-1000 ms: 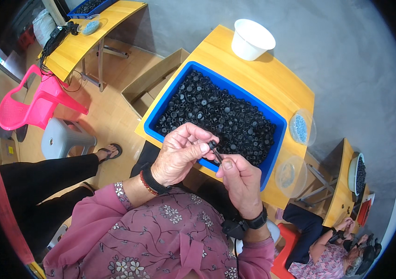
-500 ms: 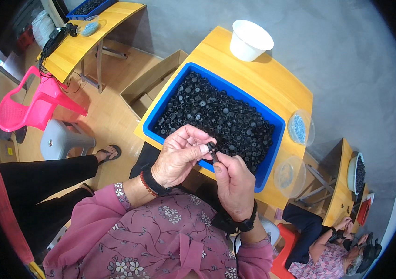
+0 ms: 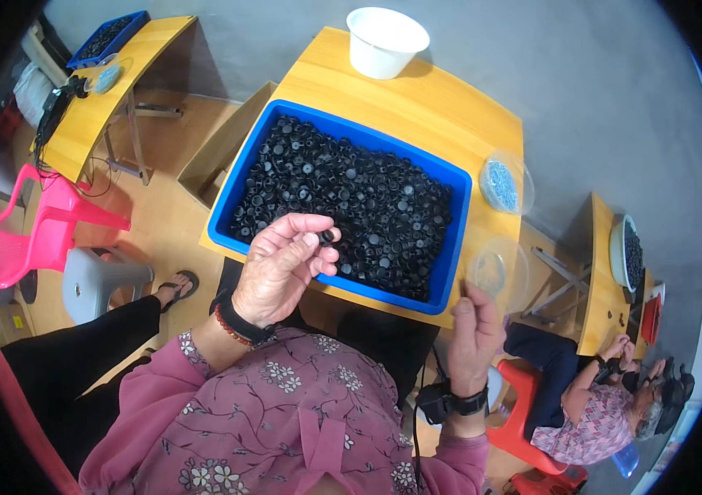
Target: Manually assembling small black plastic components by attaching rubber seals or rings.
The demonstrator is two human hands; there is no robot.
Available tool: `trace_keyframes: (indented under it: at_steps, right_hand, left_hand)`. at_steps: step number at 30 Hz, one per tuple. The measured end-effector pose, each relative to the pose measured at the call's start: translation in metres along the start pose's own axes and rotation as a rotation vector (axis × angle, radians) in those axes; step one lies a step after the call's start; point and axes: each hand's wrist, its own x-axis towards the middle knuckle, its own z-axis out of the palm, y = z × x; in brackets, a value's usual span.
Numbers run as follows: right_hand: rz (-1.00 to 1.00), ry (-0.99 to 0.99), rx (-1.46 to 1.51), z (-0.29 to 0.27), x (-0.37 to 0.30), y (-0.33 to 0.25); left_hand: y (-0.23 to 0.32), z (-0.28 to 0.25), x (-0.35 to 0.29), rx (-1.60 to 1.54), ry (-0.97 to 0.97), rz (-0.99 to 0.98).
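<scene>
Between the thumb and fingertips of my left hand [image 3: 281, 264] is a small round black plastic cap [image 3: 326, 237], held over the near edge of a blue bin [image 3: 457, 239]. Many similar black caps [image 3: 351, 186] fill the bin. To the right, past the bin's near corner, my right hand [image 3: 476, 338] has its thumb and fingers pinched together, close to a clear plastic tub [image 3: 518, 276]. What the right fingers hold, if anything, cannot be made out. Farther back stands another clear tub holding small light-blue pieces [image 3: 499, 183].
A white bucket [image 3: 386, 51] stands at the table's far edge. An open cardboard box [image 3: 231, 136] is left of the table, with a grey stool [image 3: 103, 285] and pink chair [image 3: 50, 219] beyond. At right, a person [image 3: 586, 412] sits by another table [image 3: 598, 280].
My hands have moved apart. The right hand has left the cap and gone right toward the clear tub; the left still holds the cap. The whole view has shifted slightly.
</scene>
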Motion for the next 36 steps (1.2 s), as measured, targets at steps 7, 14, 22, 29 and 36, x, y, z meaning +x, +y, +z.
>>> trace_keyframes:
  at_steps: [7,14,22,29,36]
  right_hand:
    - [0.080,0.029,-0.030,-0.022,-0.015,0.026]
    - [-0.053,-0.346,0.224,0.036,-0.002,-0.009]
    - [-0.367,-0.396,0.031,0.067,0.015,-0.023]
    - [-0.437,-0.392,-0.018,0.074,0.014,-0.025]
    - [-0.441,-0.374,-0.051,0.083,0.009,-0.023]
  left_hand:
    - [-0.009,0.014,0.004,0.045,-0.055,-0.029]
    - [-0.012,0.024,-0.003,0.065,-0.098,-0.050]
    - [-0.011,0.017,-0.011,0.178,-0.055,0.052]
    - [-0.012,0.019,-0.012,0.211,0.003,0.055]
    - [-0.018,0.013,-0.016,0.185,0.037,0.022]
